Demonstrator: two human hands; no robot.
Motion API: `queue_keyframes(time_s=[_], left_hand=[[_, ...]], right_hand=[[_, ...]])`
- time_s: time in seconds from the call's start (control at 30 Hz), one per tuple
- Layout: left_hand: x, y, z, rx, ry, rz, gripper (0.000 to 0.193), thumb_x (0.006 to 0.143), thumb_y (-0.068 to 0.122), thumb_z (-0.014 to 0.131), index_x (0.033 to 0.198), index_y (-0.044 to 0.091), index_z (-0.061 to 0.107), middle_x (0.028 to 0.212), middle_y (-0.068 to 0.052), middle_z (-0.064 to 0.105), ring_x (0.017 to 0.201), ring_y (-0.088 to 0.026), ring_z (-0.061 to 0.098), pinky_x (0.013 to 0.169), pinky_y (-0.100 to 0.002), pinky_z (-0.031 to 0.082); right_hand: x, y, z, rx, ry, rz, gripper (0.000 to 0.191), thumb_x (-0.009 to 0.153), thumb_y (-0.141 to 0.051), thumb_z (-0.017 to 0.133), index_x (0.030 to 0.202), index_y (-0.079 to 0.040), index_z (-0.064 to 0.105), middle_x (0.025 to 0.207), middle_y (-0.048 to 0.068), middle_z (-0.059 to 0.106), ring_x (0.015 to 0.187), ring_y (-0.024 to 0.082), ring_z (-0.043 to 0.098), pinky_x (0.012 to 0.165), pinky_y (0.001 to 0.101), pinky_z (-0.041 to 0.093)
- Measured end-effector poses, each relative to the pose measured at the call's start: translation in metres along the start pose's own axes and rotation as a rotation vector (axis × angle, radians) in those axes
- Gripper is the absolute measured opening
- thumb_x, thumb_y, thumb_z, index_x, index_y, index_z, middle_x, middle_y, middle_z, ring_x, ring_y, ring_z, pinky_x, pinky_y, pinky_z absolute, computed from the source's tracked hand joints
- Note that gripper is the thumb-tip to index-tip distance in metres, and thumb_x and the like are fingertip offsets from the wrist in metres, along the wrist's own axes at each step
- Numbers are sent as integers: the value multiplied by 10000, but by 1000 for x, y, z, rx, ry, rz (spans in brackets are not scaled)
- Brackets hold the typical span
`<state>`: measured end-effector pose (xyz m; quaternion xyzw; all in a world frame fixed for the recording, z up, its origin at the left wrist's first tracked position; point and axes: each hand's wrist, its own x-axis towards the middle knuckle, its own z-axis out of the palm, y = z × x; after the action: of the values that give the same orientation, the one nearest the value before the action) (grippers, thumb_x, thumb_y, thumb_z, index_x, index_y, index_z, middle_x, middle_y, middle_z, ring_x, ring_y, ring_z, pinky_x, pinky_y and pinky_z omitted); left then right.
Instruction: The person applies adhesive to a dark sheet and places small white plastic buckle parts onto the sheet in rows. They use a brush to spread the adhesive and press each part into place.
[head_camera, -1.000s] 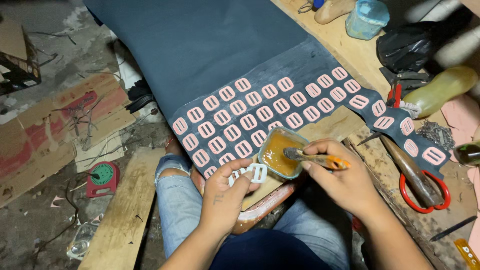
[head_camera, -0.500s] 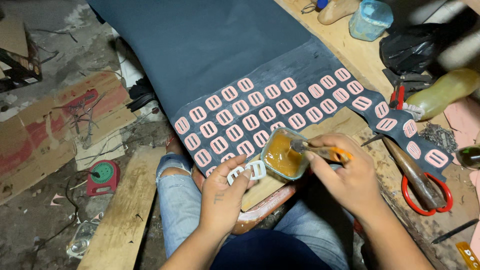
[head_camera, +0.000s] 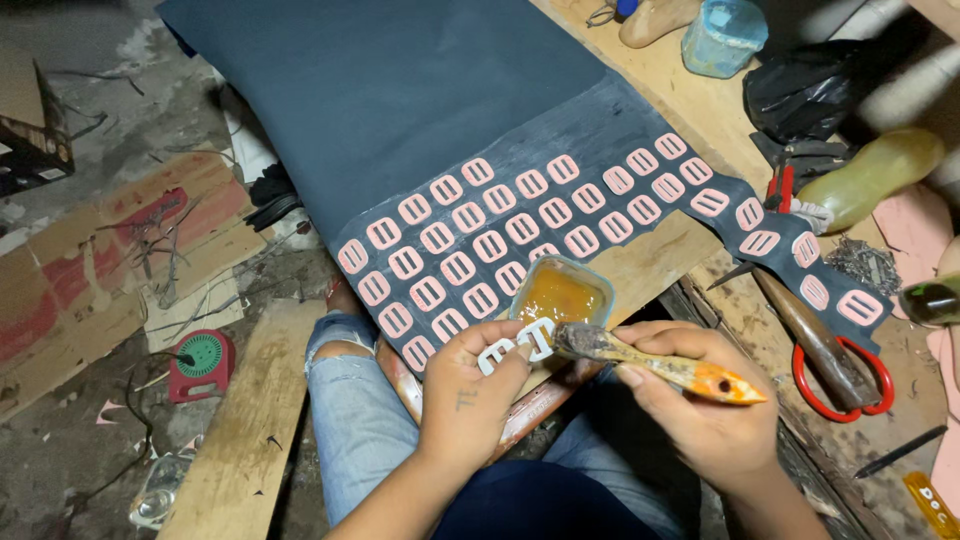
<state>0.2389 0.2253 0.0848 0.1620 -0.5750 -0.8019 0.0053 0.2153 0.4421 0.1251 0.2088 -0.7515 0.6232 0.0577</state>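
- Left hand (head_camera: 470, 385) pinches a small white slotted buckle piece (head_camera: 520, 345) at its edge, just beside the glue tub (head_camera: 560, 293).
- Right hand (head_camera: 700, 400) is closed round a glue brush (head_camera: 660, 362), bristles touching the piece.
- Piece looks light, thin and stiff; it'll be tacky once coated, so hold the edges.
- Pink buckle pieces (head_camera: 530, 220) sit in rows on the dark sheet (head_camera: 400, 90).
- Packages: blue tub (head_camera: 722, 35) at the tabletop's far edge, cardboard box (head_camera: 35, 130) on the floor, left.

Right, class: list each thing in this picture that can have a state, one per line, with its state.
Left hand: pinching two pale buckle pieces.
Right hand: gripping a brush, bristles on the pieces.
Glue tub: open, holding amber glue.
Dark sheet: laid flat, rows of pink buckle pieces stuck on it.
Red-handled scissors: lying unused.
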Motion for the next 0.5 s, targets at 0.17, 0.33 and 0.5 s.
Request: queue_keyframes(time_s=[0.17,0.33,0.5], left_hand=[[0,4,3,-87,1,22,251,904,31,651,1132,-65,692,970,-92,764,816,-89,698,737,-228,566],[-2,-1,8,80,1,81,235,918,29,668,1129,-69,702,981,-88,755,850,-69,678,761,-218,556],[-1,-6,13,35,-58,136,284,938,9,636,1203,-84,680,1055,-98,742,920,-71,675,818,-214,547]], right_hand=[[1,2,7,-99,35,-91,243,860,50,752,1056,12,612,1038,138,718,931,163,698,820,284,565],[-2,9,17,29,202,-98,213,923,59,726,1086,40,589,1060,164,708,968,183,691,875,297,569],[-1,12,29,40,193,-52,199,913,36,735,1064,32,605,1014,143,719,895,169,722,831,291,591]])
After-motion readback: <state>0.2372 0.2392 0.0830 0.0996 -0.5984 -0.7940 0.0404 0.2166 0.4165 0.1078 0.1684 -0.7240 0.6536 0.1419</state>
